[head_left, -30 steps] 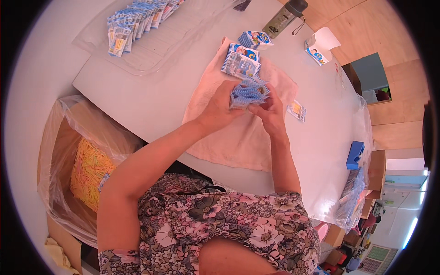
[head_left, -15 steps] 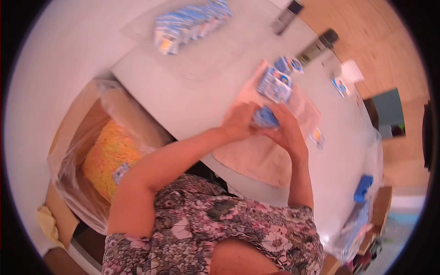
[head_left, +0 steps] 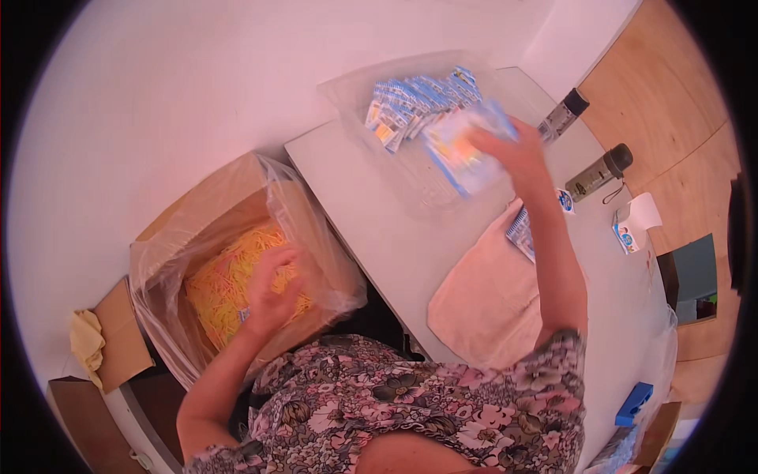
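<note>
right hand [head_left: 517,154] clamps a blurred packet [head_left: 466,154] above the packet row [head_left: 414,103]; it may knock them. left hand [head_left: 272,288], fingers spread, digs into yellow shreds [head_left: 225,280].

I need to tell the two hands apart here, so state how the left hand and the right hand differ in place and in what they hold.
The left hand is lowered into the plastic-lined cardboard box, on yellow shredded filler; the right hand is raised over the white table. The left shows nothing gripped; the right grips a blurred blue and white packet beside the row of packets. Both are bare.

Blurred blue-white packet [head_left: 466,150], yellow shreds [head_left: 229,280]
</note>
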Available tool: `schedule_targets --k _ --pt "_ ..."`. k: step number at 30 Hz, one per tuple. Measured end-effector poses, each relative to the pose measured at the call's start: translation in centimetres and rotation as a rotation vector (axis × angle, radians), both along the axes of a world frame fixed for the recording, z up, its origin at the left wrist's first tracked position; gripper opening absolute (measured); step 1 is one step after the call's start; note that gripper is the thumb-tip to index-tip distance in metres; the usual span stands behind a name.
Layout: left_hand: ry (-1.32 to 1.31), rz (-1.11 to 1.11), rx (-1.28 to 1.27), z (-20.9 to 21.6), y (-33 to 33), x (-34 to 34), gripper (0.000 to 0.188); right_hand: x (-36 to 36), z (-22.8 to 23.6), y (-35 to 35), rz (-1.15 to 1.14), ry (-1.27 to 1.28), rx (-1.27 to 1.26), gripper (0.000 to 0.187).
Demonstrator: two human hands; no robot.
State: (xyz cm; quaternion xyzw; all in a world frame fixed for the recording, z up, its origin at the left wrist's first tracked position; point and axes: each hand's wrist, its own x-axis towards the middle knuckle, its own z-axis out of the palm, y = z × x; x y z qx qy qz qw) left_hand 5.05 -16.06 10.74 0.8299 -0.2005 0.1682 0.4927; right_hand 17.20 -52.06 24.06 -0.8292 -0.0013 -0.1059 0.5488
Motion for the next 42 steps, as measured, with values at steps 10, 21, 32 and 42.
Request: schedule_targets --k 10,21,32,42 --pt "0.210 0.340 -0.128 -9.6 8.6 -1.0 0.021 20.1 -10.4 9.6 0.097 -0.043 -0.678 0.072" --pt "0.227 0.307 -0.063 -10.4 8.7 -3.1 0.010 18.7 -11.7 11.3 0.189 -0.056 -0.974 0.066" --pt "0.727 0.219 0.506 -10.3 12.8 0.6 0.029 -0.9 -3.4 19.8 0.580 -0.926 -0.762 0.029" --pt "0.688 0.077 0.911 -15.3 13.7 -2.2 0.032 -9.7 -11.7 22.1 0.752 -0.582 -0.535 0.016"
